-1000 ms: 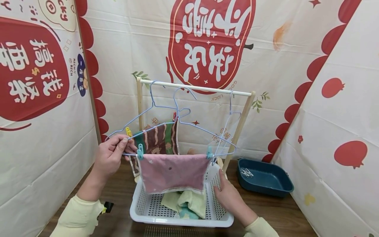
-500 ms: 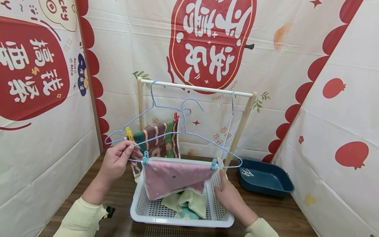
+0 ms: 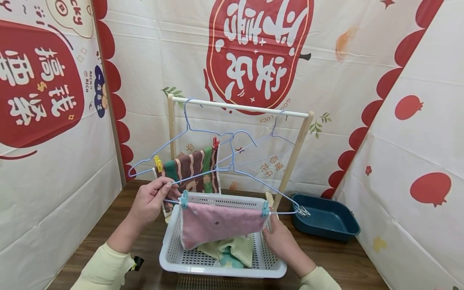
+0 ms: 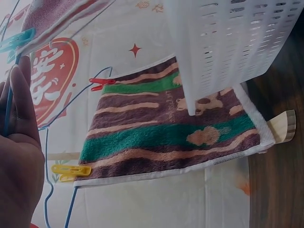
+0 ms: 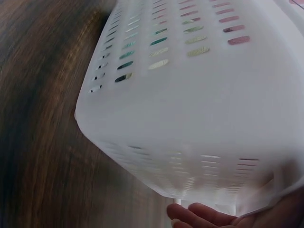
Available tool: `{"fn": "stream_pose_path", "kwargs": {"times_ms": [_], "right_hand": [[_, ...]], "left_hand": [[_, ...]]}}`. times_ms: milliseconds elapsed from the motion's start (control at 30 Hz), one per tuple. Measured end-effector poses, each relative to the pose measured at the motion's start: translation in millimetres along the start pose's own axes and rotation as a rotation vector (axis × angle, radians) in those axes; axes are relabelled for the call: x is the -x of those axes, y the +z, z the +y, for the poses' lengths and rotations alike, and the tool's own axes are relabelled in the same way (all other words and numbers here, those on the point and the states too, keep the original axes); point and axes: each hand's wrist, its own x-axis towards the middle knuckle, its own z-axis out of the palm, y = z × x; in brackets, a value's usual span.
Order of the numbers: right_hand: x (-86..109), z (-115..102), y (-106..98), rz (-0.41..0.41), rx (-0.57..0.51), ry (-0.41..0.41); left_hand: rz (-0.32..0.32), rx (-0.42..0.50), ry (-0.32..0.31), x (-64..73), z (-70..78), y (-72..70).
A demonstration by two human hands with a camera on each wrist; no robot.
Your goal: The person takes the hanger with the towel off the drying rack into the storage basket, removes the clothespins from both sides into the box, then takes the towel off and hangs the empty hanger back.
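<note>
My left hand (image 3: pixel 154 201) pinches the left arm of a blue wire clothes hanger (image 3: pixel 203 174), tilted down to the right. From its bottom bar hangs a small pink towel (image 3: pixel 221 224), held by two teal clothespins (image 3: pixel 184 199). The towel hangs over a white perforated basket (image 3: pixel 168 257) containing pale green and teal cloth (image 3: pixel 241 249). My right hand (image 3: pixel 284 239) holds the basket's right rim, thumb inside; its other fingertips (image 5: pixel 209 213) show outside in the right wrist view. Behind, a striped brown and green towel (image 4: pixel 166 118) hangs by yellow (image 4: pixel 71 171) and red clothespins (image 4: pixel 101 83).
A rack with a white rail (image 3: pixel 239 107) and wooden posts stands behind the basket. Its rail bears the striped towel's hanger (image 3: pixel 159 151) and another blue hanger (image 3: pixel 275 129) at right. A dark blue tray (image 3: pixel 337 219) with several white clips sits on the wooden table (image 3: pixel 326 257).
My left hand has moved right and down, carrying the hanger and pink towel. The right-hand hanger on the rail has swung round. My right hand and the basket stay put.
</note>
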Motion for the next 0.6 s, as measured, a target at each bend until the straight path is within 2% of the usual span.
{"fn": "stream_pose_path", "kwargs": {"times_ms": [133, 233, 333, 467, 533, 600], "right_hand": [[-1.6, 5.1, -1.9, 0.016, -0.089, -0.004], [-1.5, 7.7, -9.8, 0.022, -0.111, -0.005], [0.5, 6.0, -25.4, 0.026, -0.030, -0.008], [13.5, -8.1, -54.1, -0.017, 0.089, 0.020], [25.9, -20.1, -68.9, -0.052, 0.090, 0.033], [38.7, -33.9, -81.8, -0.055, 0.044, 0.015]], "left_hand": [[0.001, -0.005, -0.016, 1.2, -3.5, 2.2], [0.007, -0.013, -0.039, 2.2, -5.2, 3.3], [0.015, -0.020, -0.062, 2.9, -5.8, 3.6], [0.021, -0.028, -0.074, 3.3, -5.0, 3.7], [0.018, -0.031, -0.074, 3.2, -4.3, 4.2], [0.016, -0.030, -0.068, 3.2, -4.9, 4.6]]}}
